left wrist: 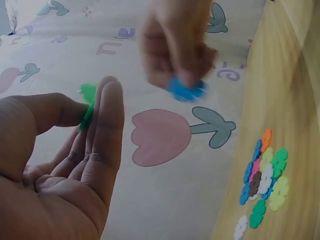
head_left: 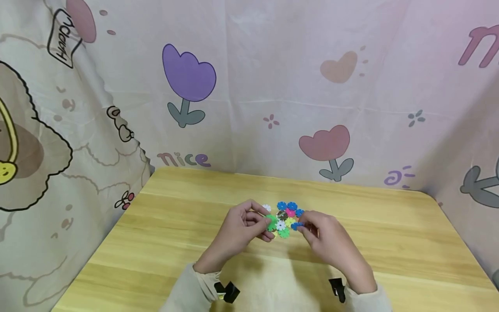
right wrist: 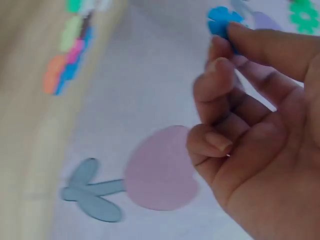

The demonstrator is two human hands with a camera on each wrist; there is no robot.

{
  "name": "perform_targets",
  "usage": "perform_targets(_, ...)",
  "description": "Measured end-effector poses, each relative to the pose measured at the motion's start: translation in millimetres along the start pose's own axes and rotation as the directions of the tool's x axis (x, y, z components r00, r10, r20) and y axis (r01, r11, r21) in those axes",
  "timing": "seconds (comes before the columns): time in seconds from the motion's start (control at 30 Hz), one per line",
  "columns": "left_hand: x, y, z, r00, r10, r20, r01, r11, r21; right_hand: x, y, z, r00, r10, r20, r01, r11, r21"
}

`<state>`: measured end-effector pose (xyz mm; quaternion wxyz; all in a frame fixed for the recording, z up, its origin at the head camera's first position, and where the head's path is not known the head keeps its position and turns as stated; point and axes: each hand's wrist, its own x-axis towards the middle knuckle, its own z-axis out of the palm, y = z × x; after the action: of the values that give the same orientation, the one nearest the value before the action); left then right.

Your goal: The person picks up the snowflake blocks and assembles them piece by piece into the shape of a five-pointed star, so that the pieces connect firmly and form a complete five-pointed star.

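Note:
My left hand pinches a green snowflake-shaped plastic disc between thumb and fingertips, its notched edge showing in the left wrist view. Opposite it, my right hand holds a blue snowflake disc between thumb and index finger, the other fingers curled. Both discs are held up above the table, with a gap between them in the left wrist view. Beyond the hands lie several more notched discs, among them a brown one, a pink one, a white one and an orange one.
The loose discs lie close together on a wood-grain table. Behind it hangs a pale cloth printed with tulips and hearts, and another printed cloth covers the left side. Black wrist straps sit at the sleeves.

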<state>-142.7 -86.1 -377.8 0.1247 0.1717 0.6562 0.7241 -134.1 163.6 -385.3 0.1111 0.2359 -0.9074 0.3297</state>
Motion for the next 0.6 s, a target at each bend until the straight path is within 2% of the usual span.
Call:
perform_targets(0.07, 0.1, 1.8, -2.2, 1.000, 0.011, -0.027, -0.011, 1.000, -0.012, -1.0, -6.8, -5.0, 0.993, -0.081, -0.088, 0.083, 0.996, 0.016)
perform_targets(0.13, -0.1, 3.3, -3.9, 0.999, 0.023, -0.043, -0.024, 0.999, -0.024, -0.9, -12.8, -7.6, 0.972, -0.172, -0.162, 0.178, 0.984, 0.028)
perform_targets(0.23, -0.5, 5.1, -4.1, 0.999, 0.032, -0.039, -0.033, 0.999, -0.039, 0.8, -20.2, -6.4, 0.936, -0.277, -0.216, 0.295, 0.954, 0.055)
perform_targets(0.3, -1.1, 6.2, -2.4, 0.999, 0.030, -0.024, -0.031, 0.998, -0.056, 2.1, -23.9, -4.0, 0.918, -0.320, -0.235, 0.345, 0.936, 0.073)
perform_targets(0.4, -2.3, 7.5, 1.2, 1.000, 0.017, -0.013, -0.018, 0.997, -0.076, 3.3, -27.4, -0.3, 0.906, -0.336, -0.258, 0.371, 0.923, 0.101)
perform_targets(0.6, -4.5, 8.5, 5.6, 1.000, 0.000, -0.012, -0.001, 0.997, -0.083, 3.0, -30.0, 3.0, 0.907, -0.323, -0.271, 0.365, 0.923, 0.121)
